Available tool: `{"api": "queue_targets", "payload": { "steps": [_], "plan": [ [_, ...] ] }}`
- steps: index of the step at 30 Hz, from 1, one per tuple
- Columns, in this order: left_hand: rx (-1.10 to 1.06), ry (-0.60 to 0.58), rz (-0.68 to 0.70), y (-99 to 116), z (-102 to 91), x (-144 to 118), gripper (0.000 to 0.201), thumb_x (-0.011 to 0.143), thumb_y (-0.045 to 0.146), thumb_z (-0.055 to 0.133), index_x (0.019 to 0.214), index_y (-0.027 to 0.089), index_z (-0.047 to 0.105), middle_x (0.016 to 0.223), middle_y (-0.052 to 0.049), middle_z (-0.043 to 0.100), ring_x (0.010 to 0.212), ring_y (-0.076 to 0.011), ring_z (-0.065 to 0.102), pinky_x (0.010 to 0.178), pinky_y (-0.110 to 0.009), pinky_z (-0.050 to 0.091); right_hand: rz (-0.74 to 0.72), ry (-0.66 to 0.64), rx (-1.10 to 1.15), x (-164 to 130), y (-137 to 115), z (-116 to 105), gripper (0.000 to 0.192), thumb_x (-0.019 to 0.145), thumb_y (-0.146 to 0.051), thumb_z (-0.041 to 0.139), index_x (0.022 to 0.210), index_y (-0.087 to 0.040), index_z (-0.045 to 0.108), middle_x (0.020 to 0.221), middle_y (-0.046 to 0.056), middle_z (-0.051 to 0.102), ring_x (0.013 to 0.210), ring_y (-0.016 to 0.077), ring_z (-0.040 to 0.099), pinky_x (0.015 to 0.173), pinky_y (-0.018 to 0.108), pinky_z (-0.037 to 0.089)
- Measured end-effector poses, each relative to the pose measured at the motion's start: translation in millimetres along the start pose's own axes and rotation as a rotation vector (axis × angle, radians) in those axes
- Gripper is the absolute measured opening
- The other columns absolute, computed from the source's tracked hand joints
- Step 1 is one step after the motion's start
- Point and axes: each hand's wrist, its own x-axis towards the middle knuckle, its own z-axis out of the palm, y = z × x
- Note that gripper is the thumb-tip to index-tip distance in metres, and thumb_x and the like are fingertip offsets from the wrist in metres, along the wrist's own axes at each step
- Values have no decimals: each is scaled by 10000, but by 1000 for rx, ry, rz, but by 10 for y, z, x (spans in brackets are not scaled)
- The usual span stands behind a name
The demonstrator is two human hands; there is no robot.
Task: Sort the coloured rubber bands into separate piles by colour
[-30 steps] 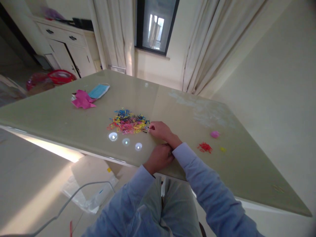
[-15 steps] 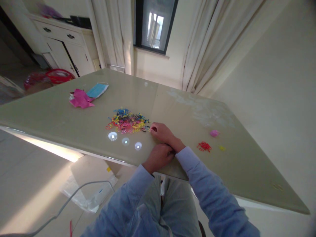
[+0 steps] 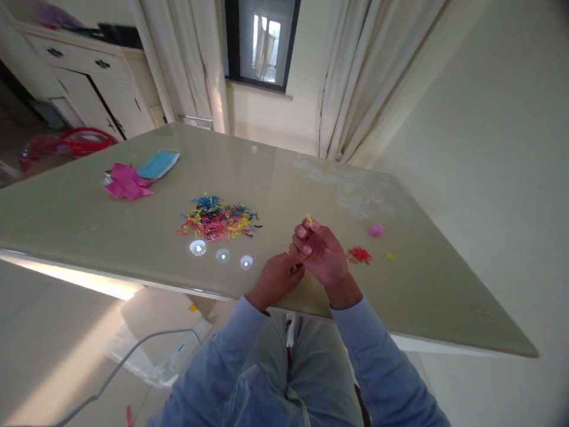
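A yellow rubber band (image 3: 310, 221) is pinched at the fingertips of my right hand (image 3: 322, 252), which is raised palm toward me over the table's near side. Close beside it, my left hand (image 3: 276, 277) rests at the near edge with its fingers curled; what they hold, if anything, is hidden. To the left of both hands lies a mixed pile of small coloured rubber bands (image 3: 217, 218). On the right are separate little heaps: red bands (image 3: 359, 255), a pink-purple one (image 3: 376, 230) and a yellow one (image 3: 390, 256).
On the glossy table (image 3: 427, 296), a crumpled pink sheet (image 3: 127, 181) and a blue face mask (image 3: 159, 164) lie at the far left. Light spots reflect in front of the pile. Curtains, a window (image 3: 262, 44) and a white cabinet (image 3: 89, 77) stand behind.
My right hand has moved right, away from the mixed pile, and turned palm up with a yellow band in its fingertips. My left hand stays near the edge. The view has shifted slightly.
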Motion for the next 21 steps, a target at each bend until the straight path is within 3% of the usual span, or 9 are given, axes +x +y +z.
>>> {"api": "queue_targets", "payload": {
  "steps": [7, 13, 17, 21],
  "plan": [
    [-114, 28, 82, -39, 0, -6, 168, 886, 206, 556, 925, 187, 718, 869, -43, 710, 815, -173, 632, 761, -276, 446, -67, 130, -33, -129, -50, -192, 247, 734, -425, 625, 756, -234, 469, 740, -14, 531, 505, 92, 313, 501, 251, 379],
    [-124, 16, 72, -39, -18, -9, 195, 910, 230, 542, 951, 187, 727, 898, -43, 725, 817, -165, 638, 771, -280, 463, -149, 188, -113, -277, -88, -387, 267, 747, -420, 644, 749, -227, 459, 733, -23, 511, 500, 74, 324, 496, 233, 370],
    [-124, 23, 75, -40, -27, -15, 207, 920, 247, 533, 957, 185, 727, 902, -49, 725, 840, -170, 647, 792, -289, 474, -188, 288, -263, -484, -141, -674, 318, 743, -463, 663, 731, -226, 452, 734, -11, 543, 506, 78, 340, 505, 244, 379],
    [-114, 24, 86, -77, -8, -12, 219, 926, 277, 531, 952, 183, 727, 883, -50, 721, 821, -172, 647, 770, -295, 477, -215, 416, -385, -712, -276, -1130, 321, 700, -451, 716, 724, -219, 495, 718, -8, 583, 524, 87, 408, 512, 248, 386]
  ]
}}
